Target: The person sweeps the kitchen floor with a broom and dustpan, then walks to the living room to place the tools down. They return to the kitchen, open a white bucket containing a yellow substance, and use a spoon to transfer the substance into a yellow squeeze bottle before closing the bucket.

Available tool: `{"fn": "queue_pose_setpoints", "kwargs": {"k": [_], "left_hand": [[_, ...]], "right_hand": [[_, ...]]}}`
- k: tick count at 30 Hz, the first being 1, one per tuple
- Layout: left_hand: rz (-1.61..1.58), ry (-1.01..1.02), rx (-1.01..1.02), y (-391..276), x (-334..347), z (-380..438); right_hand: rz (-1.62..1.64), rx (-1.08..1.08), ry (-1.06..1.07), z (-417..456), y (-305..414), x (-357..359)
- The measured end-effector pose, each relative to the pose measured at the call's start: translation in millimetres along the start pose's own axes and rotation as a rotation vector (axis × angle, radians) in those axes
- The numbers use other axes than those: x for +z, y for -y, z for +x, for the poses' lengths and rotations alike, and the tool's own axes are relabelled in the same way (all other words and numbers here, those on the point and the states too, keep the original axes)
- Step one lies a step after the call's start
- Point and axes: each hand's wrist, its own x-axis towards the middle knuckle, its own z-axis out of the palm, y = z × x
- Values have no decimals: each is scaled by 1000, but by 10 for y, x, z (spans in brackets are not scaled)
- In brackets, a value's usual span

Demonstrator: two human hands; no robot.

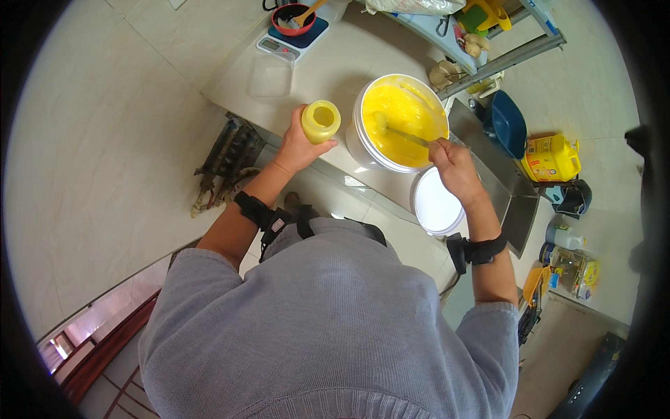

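A wide-mouthed jar with yellow contents is gripped in my left hand, its open mouth facing up, left of a white plastic bucket. Thick yellow paste fills much of the bucket. My right hand, over the bucket's right rim, holds the handle of a long spoon or ladle; its head rests in the paste and is coated yellow. A round white lid lies on the counter below my right hand.
Beyond the jar are a clear plastic container and a kitchen scale bearing a red bowl. A metal shelf frame stands behind the bucket. To the right are a steel sink, a blue basin and a yellow jug.
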Motion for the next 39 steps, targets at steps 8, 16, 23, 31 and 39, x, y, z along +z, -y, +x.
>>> {"fn": "queue_pose_setpoints", "kwargs": {"k": [8, 16, 23, 31, 39], "left_hand": [[-41, -5, -7, 139, 74, 15], [32, -50, 111, -237, -67, 215], [51, 137, 66, -827, -246, 316], [-169, 494, -127, -1496, -116, 333], [-340, 618, -139, -1697, 34, 339]], "right_hand": [[685, 377, -63, -299, -67, 185], [932, 386, -169, -532, -198, 301], [781, 240, -354, -717, -191, -111], [754, 72, -467, -930, -112, -671], [649, -23, -554, -1057, 68, -567]]}}
